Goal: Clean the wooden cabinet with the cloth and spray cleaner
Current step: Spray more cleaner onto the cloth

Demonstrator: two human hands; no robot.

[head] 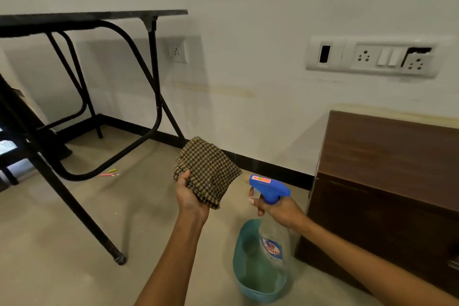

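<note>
Left hand grips folded checked cloth; right hand wraps neck of spray bottle, nozzle aimed left at cloth just beside; wooden cabinet lies right, nearer right hand; blue basin below bottle.

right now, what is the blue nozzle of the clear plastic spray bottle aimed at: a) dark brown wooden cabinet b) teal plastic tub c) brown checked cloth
c: the right hand holds the spray bottle with its nozzle turned toward the brown checked cloth gripped in the left hand, away from the wooden cabinet.
</note>
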